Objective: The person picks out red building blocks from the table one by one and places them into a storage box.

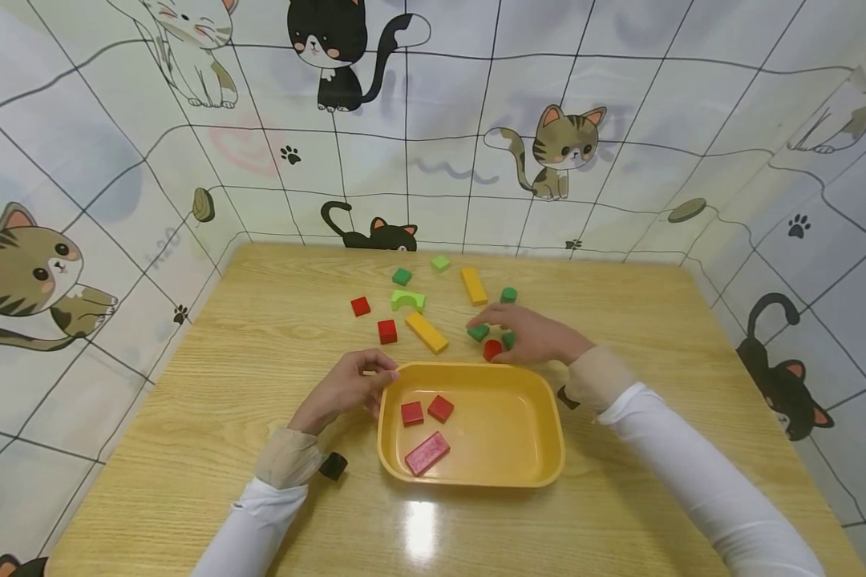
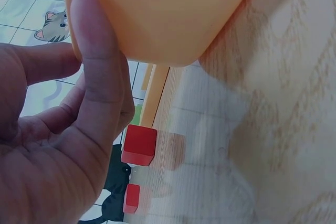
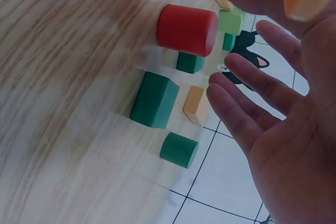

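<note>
My left hand (image 1: pixel 346 389) grips the yellow plastic tray (image 1: pixel 505 425) at its far left corner, thumb and fingers pinching the rim. Two red blocks and a longer pinkish-red block (image 1: pixel 427 453) lie in the tray's left half. Beyond the tray's far edge, my right hand (image 1: pixel 537 332) reaches over a red cylinder (image 1: pixel 493 350) and a green block (image 1: pixel 479 332), palm turned toward them. Its fingers are spread and loosely bent in the right wrist view, with nothing between them. The red cylinder (image 3: pixel 187 30) stands just beside the fingertips there.
Two red blocks (image 1: pixel 387 331), two yellow-orange bars (image 1: pixel 426 332), a light green arch (image 1: pixel 408 300) and several green pieces lie scattered behind the tray. A green cylinder (image 1: pixel 508 295) stands beyond my right hand. Cat-patterned sheeting (image 1: pixel 440 160) borders the wooden table (image 1: pixel 260 320).
</note>
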`<state>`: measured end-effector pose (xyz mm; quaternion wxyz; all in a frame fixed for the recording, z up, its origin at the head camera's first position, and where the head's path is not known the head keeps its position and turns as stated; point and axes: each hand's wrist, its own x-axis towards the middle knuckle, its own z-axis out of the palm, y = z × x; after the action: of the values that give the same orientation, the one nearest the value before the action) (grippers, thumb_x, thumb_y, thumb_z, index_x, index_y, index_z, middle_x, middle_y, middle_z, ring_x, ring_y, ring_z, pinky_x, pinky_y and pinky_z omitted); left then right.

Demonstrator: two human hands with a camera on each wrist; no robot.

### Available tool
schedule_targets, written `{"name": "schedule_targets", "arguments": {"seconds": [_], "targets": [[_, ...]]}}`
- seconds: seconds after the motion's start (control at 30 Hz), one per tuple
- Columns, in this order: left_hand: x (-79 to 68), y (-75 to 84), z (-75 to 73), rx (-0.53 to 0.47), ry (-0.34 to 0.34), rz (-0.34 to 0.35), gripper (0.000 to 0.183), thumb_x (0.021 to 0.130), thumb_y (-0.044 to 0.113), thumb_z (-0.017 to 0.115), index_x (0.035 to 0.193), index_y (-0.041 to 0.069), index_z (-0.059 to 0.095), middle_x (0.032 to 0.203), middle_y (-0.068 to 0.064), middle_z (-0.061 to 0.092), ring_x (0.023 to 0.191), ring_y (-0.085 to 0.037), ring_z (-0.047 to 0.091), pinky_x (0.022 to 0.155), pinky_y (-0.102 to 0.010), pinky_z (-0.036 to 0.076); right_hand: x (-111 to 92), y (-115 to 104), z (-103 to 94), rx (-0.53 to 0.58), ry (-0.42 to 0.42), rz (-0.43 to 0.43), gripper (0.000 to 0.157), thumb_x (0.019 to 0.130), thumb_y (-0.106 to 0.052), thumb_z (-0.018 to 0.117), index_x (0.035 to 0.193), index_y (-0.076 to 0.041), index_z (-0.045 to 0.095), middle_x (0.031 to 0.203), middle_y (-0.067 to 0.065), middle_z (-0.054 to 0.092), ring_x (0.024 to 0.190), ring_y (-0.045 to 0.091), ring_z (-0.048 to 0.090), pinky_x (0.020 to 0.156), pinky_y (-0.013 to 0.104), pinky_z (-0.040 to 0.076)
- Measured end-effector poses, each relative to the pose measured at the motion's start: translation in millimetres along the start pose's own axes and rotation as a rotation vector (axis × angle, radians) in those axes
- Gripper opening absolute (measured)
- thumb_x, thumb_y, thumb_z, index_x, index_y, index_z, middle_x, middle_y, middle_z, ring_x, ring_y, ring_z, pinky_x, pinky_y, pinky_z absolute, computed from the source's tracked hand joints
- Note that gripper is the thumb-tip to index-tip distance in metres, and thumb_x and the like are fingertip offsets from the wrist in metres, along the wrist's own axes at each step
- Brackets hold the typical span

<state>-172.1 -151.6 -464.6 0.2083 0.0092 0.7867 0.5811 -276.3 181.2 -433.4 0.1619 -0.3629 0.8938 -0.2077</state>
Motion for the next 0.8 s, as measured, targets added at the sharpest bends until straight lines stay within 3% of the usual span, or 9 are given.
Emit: {"name": "schedule_targets", "arguments": {"seconds": [0.27, 0.5, 0.8], "targets": [[0.1, -0.8, 0.6, -0.007, -0.005, 0.011, 0.022, 0.100, 0.015, 0.068, 0.116, 0.000, 0.066, 0.106, -0.016, 0.065, 0.055, -0.016, 0.061, 0.055, -0.032, 0.061, 3, -3, 5.6, -0.038, -0.026, -0.041, 0.042, 0.090, -0.015, 0.079, 0.131, -0.013, 0.068, 0.137, 0.006, 0.063, 0.115, 0.027, 0.061, 0.103, 0.047, 0.054], [-0.3, -0.6, 0.1, -0.007, -0.006, 0.015, 0.023, 0.099, 0.015, 0.068, 0.116, -0.001, 0.065, 0.106, -0.017, 0.066, 0.054, -0.015, 0.061, 0.054, -0.032, 0.061, 4, 0, 8.9, -0.036, -0.016, -0.066, 0.027, 0.092, -0.006, 0.075, 0.118, -0.011, 0.074, 0.112, 0.004, 0.067, 0.098, 0.020, 0.065, 0.090, 0.037, 0.060], [-1.0, -1.2, -0.2, -0.006, -0.003, 0.009, 0.022, 0.100, 0.015, 0.068, 0.115, 0.000, 0.066, 0.106, -0.016, 0.065, 0.054, -0.016, 0.061, 0.056, -0.035, 0.062, 6, 1, 12.5, -0.054, -0.022, -0.041, 0.018, 0.091, -0.004, 0.075, 0.104, -0.015, 0.078, 0.098, 0.001, 0.067, 0.084, 0.015, 0.055, 0.074, 0.028, 0.053]]}}
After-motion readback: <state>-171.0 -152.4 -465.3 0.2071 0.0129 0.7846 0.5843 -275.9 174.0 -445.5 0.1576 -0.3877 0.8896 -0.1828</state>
